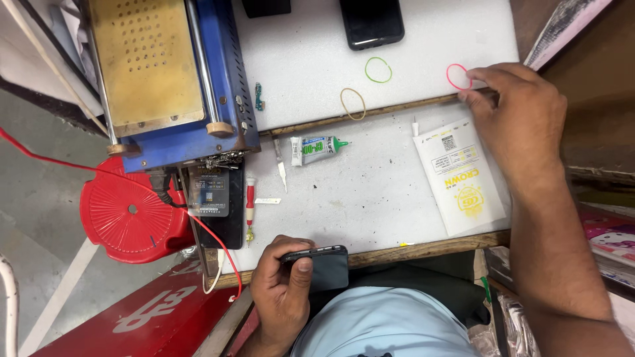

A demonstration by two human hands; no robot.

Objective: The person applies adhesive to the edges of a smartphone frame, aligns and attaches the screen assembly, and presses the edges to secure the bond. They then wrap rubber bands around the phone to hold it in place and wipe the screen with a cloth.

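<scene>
At the far left of the frame I see a round red plastic stool [129,215] on the grey floor, with a thin red wire [198,225] looping over it. Above it, in the upper left, sits a blue metal machine with a perforated brass-coloured plate [149,63]. Just right of its lower edge lie a small red-handled screwdriver [250,208] and a white glue tube with a green cap [317,148] on the white worktable [370,192]. At lower centre my left hand [281,284] is closed around a black slim smartphone [321,264], thumb pressed on its upper edge, holding it at the table's near edge above my light blue shirt. Further up, a tan rubber band [352,103] and a green rubber band [378,69] lie apart on the white surface, near a second dark phone [372,23] at the top. Right of centre rests a white printed paper packet [460,175]. At the upper right my right hand [522,119] lies flat, fingers loosely together, fingertips touching a pink rubber band [458,77], gripping nothing
</scene>
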